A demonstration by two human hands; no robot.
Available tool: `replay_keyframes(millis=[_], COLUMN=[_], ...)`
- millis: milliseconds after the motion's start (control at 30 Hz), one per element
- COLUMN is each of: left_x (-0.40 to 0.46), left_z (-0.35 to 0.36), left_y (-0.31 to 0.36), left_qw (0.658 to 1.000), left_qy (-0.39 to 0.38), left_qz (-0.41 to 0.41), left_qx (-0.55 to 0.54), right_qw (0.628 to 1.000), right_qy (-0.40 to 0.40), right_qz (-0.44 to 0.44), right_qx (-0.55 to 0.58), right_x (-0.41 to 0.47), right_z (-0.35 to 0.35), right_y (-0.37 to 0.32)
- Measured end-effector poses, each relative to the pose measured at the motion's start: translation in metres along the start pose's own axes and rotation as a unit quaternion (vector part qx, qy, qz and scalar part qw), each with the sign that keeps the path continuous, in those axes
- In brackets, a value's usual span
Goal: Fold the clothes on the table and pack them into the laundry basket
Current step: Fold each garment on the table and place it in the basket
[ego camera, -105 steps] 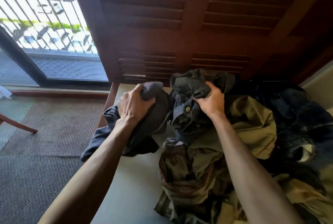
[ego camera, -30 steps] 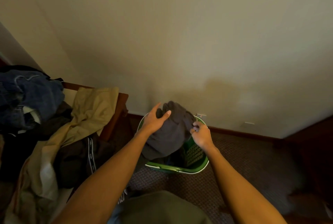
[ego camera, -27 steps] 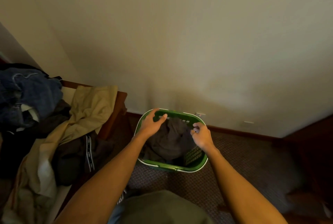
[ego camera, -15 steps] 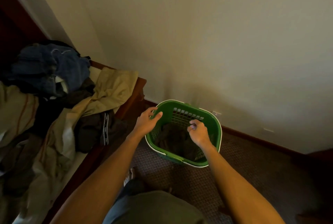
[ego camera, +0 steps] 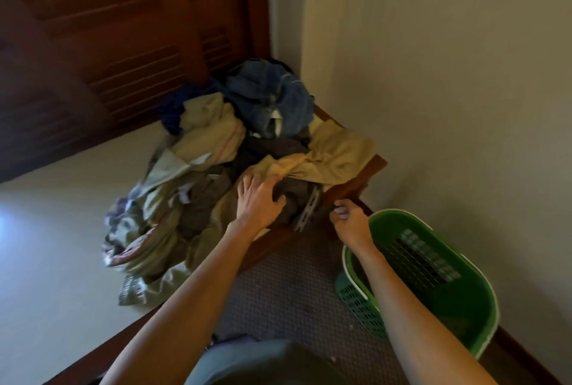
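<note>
1. Heap of clothes [ego camera: 216, 164] piled on the table [ego camera: 46, 245], crowded toward the corner by the wall [ego camera: 448, 90]; denim piece [ego camera: 272, 96] on top at the back, tan garment [ego camera: 334, 158] draped over the table's wooden edge, dark garment with a striped band [ego camera: 297, 202] hanging at that edge.
2. Green laundry basket [ego camera: 464, 316] on the carpet [ego camera: 294, 291] just beside the table corner, against the wall; louvred wooden door [ego camera: 108, 28] behind the table.
3. Left hand [ego camera: 260, 199] pressed onto the dark garment, fingers curled into the cloth, gripping it.
4. Right hand [ego camera: 349, 220] apart from the cloth, between table corner and basket rim, fingers loosely curled, holding nothing.
5. Right forearm across the basket's near rim, blocking part of the opening.
6. Compared with half a second ago: both hands gone from above the basket to the table's edge; view swung from basket to heap.
7. Basket's contents hidden by the forearm and deep shadow; grey garment dropped in earlier not discernible.
8. Lower layers of the heap blurred together, single garments hard to separate; table's left part washed out by glare.
</note>
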State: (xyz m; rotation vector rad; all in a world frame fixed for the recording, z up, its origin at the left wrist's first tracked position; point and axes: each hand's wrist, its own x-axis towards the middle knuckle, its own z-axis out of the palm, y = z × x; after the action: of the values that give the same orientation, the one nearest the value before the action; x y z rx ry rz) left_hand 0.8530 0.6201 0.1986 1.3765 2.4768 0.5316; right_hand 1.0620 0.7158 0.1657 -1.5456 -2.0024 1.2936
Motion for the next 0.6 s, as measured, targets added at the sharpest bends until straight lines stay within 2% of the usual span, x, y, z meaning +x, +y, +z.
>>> replay_keyframes(millis=[67,133,233,300,400,500,600], left_x=[0.001,0.004,0.002,-0.005,-0.015,-0.02,-0.028], left_z=[-0.019,-0.035,-0.056,-0.065,-0.079,-0.094,-0.108], left_y=[-0.046,-0.1,-0.178,-0.221,-0.273,-0.302,-0.322], left_qw=[0.996,0.992,0.984,0.988,0.997,0.998,0.989], left_qy=[0.045,0.057,0.012,-0.014,-0.03,-0.008,-0.002], left_qz=[-0.029,-0.062,-0.124,-0.116,-0.074,-0.053,-0.129], left_qx=[0.065,0.098,0.131,0.099,0.02,-0.034,-0.075], right_qw=[0.999,0.995,0.984,0.974,0.977,0.969,0.956], right_qy=[-0.006,0.001,0.033,0.051,-0.004,-0.085,-0.151], right_qz=[-0.041,-0.097,-0.143,-0.166,-0.135,-0.108,-0.073], right_qx=[-0.011,-0.025,-0.096,-0.148,-0.166,-0.206,-0.24], right_x=[0.005,0.005,-0.001,-0.006,-0.004,0.001,0.003], right_z=[0.037,0.081,0.153,0.195,0.242,0.28,0.307], right_y=[-0.036,-0.071,-0.122,-0.151,-0.183,-0.198,-0.205])
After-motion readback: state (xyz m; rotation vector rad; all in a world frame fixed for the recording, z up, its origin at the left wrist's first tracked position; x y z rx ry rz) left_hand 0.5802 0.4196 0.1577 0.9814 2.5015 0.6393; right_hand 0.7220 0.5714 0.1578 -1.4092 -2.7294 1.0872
